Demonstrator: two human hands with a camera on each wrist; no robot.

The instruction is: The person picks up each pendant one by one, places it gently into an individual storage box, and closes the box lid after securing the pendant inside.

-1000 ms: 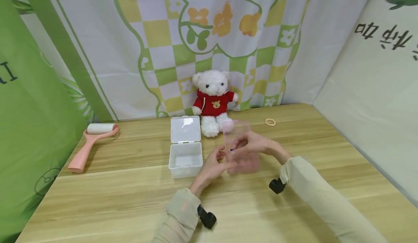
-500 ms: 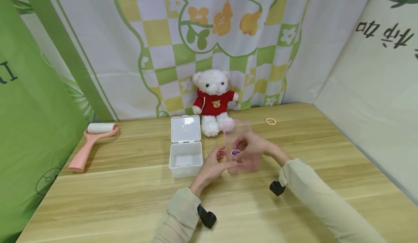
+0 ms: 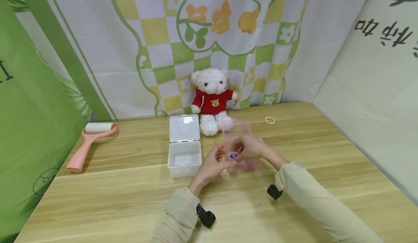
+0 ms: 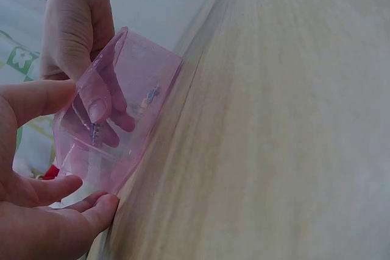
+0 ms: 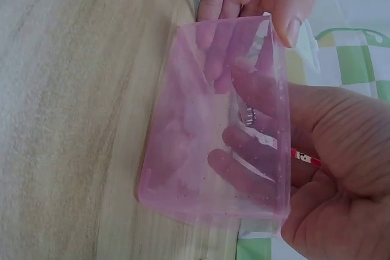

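A clear pink plastic box [image 3: 243,166] stands on the table with its lid [image 3: 241,126] raised at the back. My right hand [image 3: 246,148] reaches into it, pinching an oval purple gem ornament [image 3: 233,155] with a beaded silvery rim. In the right wrist view that ornament [image 5: 250,115] is a small ridged silvery strip, seen through the pink wall. My left hand [image 3: 212,165] holds the box at its left side, thumb on the rim and fingers along the wall. Some tiny pieces [image 4: 150,97] show inside the box, too blurred to name.
An open white box [image 3: 185,169] stands left of my left hand. Behind sits a white teddy bear [image 3: 213,101] in a red hoodie. A pink-handled lint roller [image 3: 85,148] lies far left, a cream ring-shaped band [image 3: 269,120] at the back right. A small bluish piece [image 3: 261,140] shows past my right hand.
My right hand has moved slightly lower in the pink box, and the purple gem has turned to face the head camera. My left hand stays at the box's side.
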